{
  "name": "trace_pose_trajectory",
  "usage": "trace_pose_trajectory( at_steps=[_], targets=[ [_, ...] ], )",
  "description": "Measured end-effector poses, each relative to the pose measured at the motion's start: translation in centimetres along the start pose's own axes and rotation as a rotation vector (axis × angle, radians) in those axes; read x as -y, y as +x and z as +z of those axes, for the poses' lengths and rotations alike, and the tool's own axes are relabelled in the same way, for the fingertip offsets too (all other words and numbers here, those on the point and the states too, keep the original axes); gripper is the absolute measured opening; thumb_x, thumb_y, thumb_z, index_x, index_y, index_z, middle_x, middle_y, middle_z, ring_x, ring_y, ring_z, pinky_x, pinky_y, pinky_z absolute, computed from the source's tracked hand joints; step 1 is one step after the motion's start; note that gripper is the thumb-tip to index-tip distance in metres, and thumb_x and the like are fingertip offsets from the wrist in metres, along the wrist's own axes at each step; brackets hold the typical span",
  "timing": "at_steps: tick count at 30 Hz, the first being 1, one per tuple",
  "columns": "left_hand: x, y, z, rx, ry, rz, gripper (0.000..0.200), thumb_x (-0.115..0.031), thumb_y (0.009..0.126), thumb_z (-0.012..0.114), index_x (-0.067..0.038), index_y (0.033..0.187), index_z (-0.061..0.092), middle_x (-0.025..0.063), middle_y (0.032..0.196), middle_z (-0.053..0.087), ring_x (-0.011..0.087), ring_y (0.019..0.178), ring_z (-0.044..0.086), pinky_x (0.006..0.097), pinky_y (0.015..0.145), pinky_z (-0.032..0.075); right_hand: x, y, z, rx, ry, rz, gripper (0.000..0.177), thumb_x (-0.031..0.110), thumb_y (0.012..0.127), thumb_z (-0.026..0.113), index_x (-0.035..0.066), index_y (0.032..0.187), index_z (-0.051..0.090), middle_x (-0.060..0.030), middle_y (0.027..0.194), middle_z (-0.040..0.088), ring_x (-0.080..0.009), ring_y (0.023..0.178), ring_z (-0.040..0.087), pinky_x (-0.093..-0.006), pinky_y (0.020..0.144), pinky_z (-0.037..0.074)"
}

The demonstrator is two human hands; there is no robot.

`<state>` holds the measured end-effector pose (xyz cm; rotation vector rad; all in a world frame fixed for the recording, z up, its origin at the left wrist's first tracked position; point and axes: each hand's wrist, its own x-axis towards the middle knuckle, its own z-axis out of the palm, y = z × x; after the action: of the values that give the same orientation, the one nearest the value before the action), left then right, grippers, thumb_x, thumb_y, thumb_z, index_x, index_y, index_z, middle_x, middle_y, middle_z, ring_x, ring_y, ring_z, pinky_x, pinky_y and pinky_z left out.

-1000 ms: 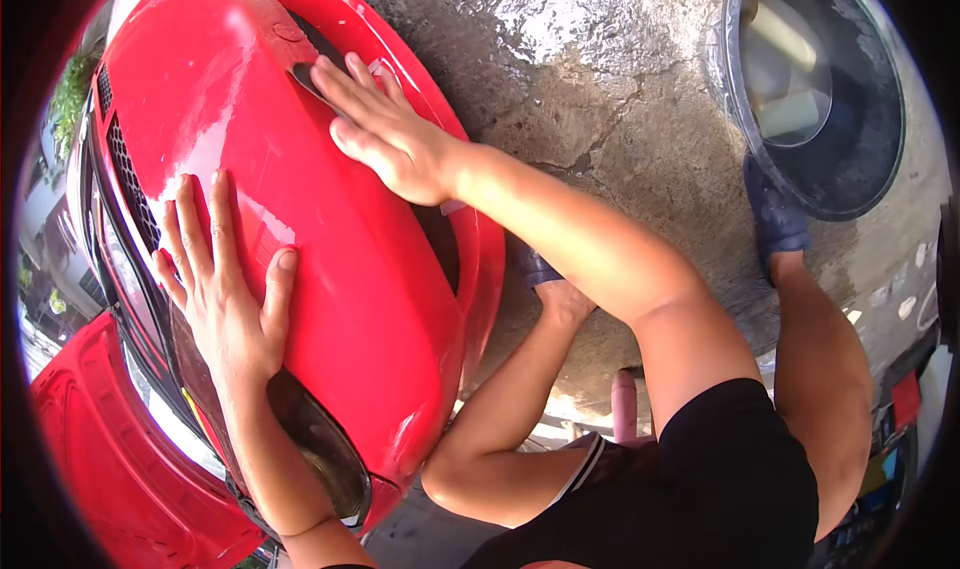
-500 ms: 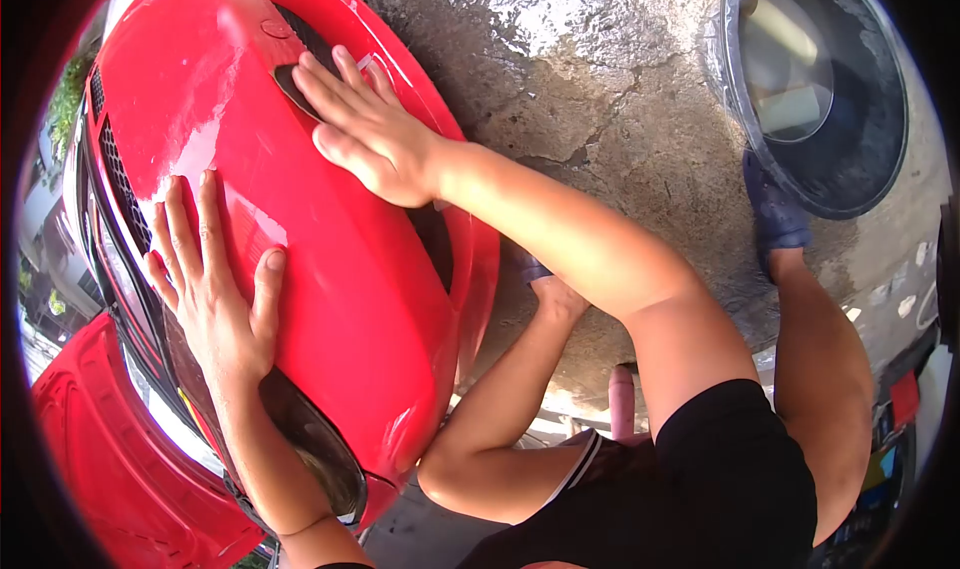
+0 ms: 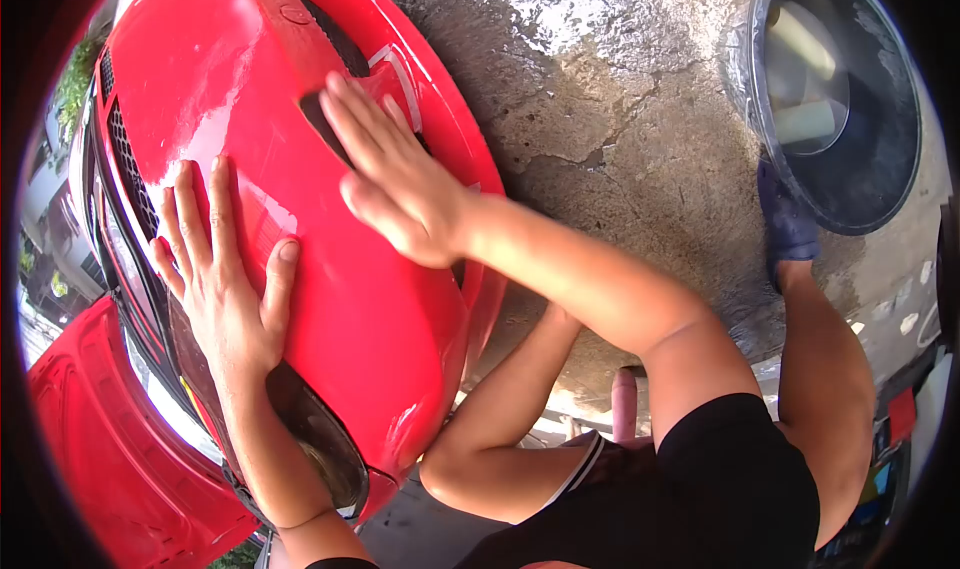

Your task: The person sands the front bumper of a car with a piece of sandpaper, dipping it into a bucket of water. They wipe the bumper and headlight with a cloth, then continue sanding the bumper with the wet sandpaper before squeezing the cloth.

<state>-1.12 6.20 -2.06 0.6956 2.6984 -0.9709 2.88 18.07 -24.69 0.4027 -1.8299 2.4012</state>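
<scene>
A glossy red car bumper (image 3: 330, 299) fills the left half of the head view. Flat on its painted face lies my left hand (image 3: 225, 279), fingers spread, beside the black honeycomb grille (image 3: 122, 154). Farther right, my right hand (image 3: 405, 174) rests over the bumper's edge by a dark opening, fingers stretched out and slightly blurred. Part of a dark sheet or pad (image 3: 322, 121) shows at its fingertips; whether the palm presses on it is hidden. Near my left forearm is a dark headlight (image 3: 335, 464).
A black tub (image 3: 850, 184) with water and pale objects in it stands at the upper right on wet, cracked concrete (image 3: 570, 119). My foot in a dark blue shoe (image 3: 790, 229) is beside it. A red panel (image 3: 120, 449) lies at the lower left.
My right hand has slid down along the bumper's edge, towards me. My left hand stays on about the same spot. The whole view has shifted slightly.
</scene>
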Motion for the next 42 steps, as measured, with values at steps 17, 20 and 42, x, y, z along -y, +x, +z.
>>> trace_pose_trajectory(
  at_steps=[17,20,42],
  targets=[
    [-0.2,0.0,0.1,-0.01,-0.035,-0.012,0.089,-0.061,0.099,0.064,-0.023,0.173,0.034,0.0169,0.18,0.026,0.0397,0.168,0.018,0.0681,0.129,0.012,-1.1,7.1,-1.1,0.03,-0.13,-0.099,0.083,0.059,0.115,0.025,0.002,0.174,0.015,-0.0193,0.183,0.009,-0.0338,0.17,0.005,-0.0662,0.133,0.001],
    [-0.1,0.0,0.1,-0.011,-0.027,-0.008,0.09,-0.062,0.099,0.064,-0.023,0.174,0.033,0.0164,0.18,0.025,0.0394,0.168,0.018,0.0668,0.131,0.01,-1.7,11.1,-1.2,0.004,-0.027,-0.04,0.08,0.058,0.116,0.027,0.005,0.175,0.013,-0.0176,0.184,0.009,-0.0336,0.17,0.003,-0.0608,0.134,-0.003],
    [-0.2,0.2,0.0,-0.007,-0.021,-0.015,0.083,-0.06,0.104,0.058,-0.021,0.174,0.034,0.0151,0.181,0.023,0.0393,0.169,0.014,0.0638,0.132,0.005,5.9,-14.7,4.7,-0.026,-0.015,-0.003,0.083,0.044,0.114,0.041,0.0,0.175,0.007,-0.0255,0.182,0.005,-0.0439,0.169,0.007,-0.0619,0.133,0.008]
  ],
)
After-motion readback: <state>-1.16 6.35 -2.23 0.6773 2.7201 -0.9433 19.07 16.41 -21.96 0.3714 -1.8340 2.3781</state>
